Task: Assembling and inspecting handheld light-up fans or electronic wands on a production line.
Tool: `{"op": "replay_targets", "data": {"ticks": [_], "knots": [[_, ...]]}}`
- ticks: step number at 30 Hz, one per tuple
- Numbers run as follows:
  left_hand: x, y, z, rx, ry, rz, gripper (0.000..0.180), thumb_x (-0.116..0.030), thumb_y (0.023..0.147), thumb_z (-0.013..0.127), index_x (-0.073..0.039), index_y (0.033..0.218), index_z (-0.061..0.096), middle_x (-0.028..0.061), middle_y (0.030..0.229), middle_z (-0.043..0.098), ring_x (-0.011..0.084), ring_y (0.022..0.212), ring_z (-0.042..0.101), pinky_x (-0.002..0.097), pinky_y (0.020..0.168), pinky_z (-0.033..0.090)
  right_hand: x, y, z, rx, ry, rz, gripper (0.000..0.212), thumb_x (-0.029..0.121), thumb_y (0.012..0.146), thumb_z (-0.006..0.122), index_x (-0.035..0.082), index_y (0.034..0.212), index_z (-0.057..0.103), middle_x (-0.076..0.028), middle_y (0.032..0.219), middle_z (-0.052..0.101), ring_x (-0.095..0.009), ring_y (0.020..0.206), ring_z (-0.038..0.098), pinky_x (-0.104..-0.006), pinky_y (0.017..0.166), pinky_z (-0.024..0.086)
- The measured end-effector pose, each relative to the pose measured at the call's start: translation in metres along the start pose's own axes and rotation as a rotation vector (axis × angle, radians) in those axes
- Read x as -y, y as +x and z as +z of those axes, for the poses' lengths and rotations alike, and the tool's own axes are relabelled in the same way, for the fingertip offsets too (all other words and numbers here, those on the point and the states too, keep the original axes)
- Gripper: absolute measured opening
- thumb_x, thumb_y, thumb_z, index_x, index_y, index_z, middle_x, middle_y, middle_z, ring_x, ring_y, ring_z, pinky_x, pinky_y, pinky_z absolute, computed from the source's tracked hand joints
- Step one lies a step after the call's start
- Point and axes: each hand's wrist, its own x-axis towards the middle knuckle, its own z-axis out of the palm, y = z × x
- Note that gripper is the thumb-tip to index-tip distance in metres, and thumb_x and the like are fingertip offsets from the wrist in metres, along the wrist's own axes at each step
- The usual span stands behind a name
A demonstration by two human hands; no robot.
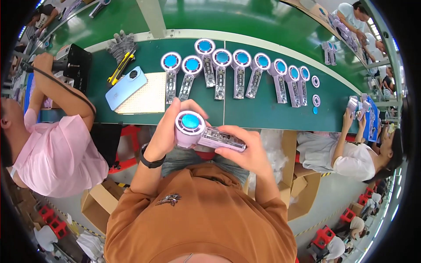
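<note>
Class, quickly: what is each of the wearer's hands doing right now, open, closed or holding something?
Left hand: closed, holding the lilac handheld fan by its round head.
Right hand: closed, holding the same fan's handle.

The central handheld fan (206, 137) is pale lilac, its round disc (190, 121) bright blue; fans (241, 58) from eleven to two o'clock repeat both colours against the dark green tabletop (272, 115). Towards ten: light-blue smartphone (125, 90), yellow-and-black utility knife (121, 69), mottled grey glove (121, 46). At six, a brown T-shirt (201, 215) with dark chest motif (169, 200); at nine, a pink shirt (61, 153).
</note>
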Motion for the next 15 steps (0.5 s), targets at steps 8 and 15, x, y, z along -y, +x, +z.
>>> {"op": "replay_targets", "data": {"ticks": [8, 15], "knots": [[0.008, 0.001, -0.006, -0.085, 0.002, -0.073, 0.070, -0.056, 0.096, 0.022, 0.002, 0.088, 0.062, 0.0114, 0.078, 0.065, 0.0165, 0.063, 0.064, 0.0271, 0.044, 0.049, 0.024, 0.010, 0.002, 0.024, -0.193, 0.016, 0.036, 0.017, 0.077, 0.079, 0.000, 0.105, 0.063, -0.014, 0.087, 0.070, -0.025, 0.077, 0.070, -0.0302, 0.072, 0.053], [0.011, 0.002, -0.001, -0.060, -0.103, -0.145, 0.067, -0.055, 0.095, 0.026, 0.001, 0.088, 0.061, 0.0112, 0.078, 0.065, 0.0173, 0.062, 0.064, 0.0282, 0.043, 0.050, -0.002, 0.008, -0.007, 0.091, 0.003, 0.003, 0.035, 0.016, 0.078, 0.077, -0.002, 0.105, 0.063, -0.012, 0.086, 0.070, -0.018, 0.079, 0.069, -0.0281, 0.071, 0.052]]}}
